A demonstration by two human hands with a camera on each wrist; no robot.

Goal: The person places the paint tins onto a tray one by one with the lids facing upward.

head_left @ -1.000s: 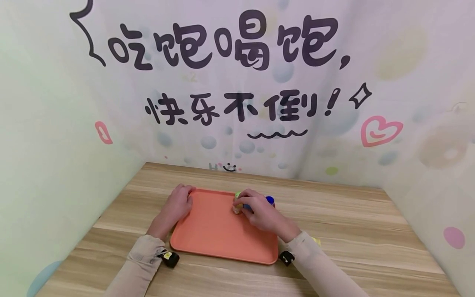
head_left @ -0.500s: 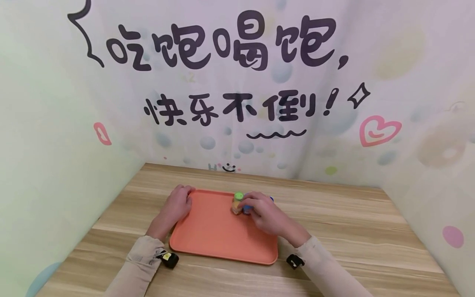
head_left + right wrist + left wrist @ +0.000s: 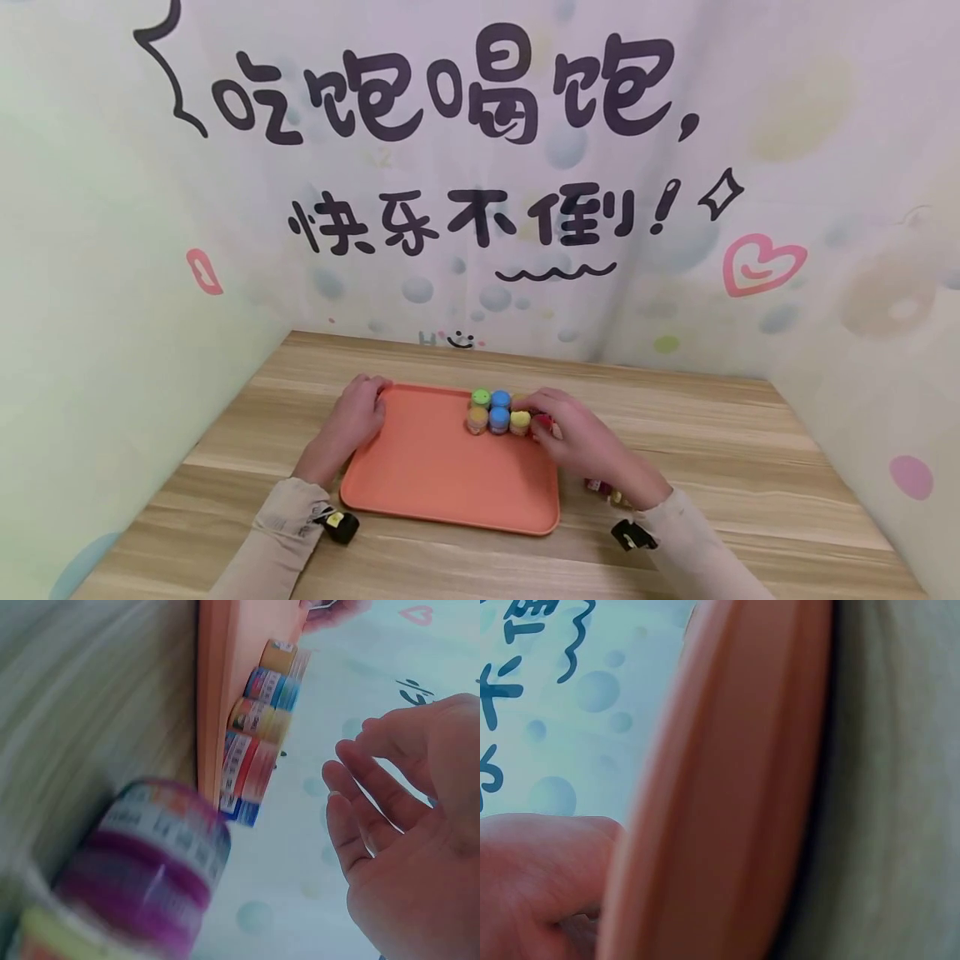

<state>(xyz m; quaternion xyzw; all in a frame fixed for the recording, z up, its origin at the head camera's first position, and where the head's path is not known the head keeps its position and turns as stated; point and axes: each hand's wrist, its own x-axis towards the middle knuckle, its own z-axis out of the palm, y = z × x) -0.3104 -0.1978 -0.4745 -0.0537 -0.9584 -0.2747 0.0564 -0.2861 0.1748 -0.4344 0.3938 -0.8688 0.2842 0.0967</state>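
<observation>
An orange tray (image 3: 442,475) lies on the table. Its left rim, near the far corner, is gripped by my left hand (image 3: 356,421), partly visible beside the rim in the left wrist view. Small jars stand in two rows at the tray's far right: a green-lidded jar (image 3: 481,397) behind an orange-lidded jar (image 3: 477,420), then blue-lidded jars (image 3: 499,419), a yellow-lidded jar (image 3: 520,422) and a red jar (image 3: 251,769). My right hand (image 3: 573,433) hovers at the row's right end, partly covering it. In the right wrist view its fingers are loosely bent around nothing.
Right of the tray, under my right forearm, a purple jar (image 3: 146,862) and a yellow-topped jar (image 3: 64,937) lie on the wooden table (image 3: 750,467). A printed curtain (image 3: 480,300) hangs behind the table.
My right hand has moved right, away from the orange and blue jars, uncovering the jars in the two rows. My left hand has stayed at the tray's rim.
</observation>
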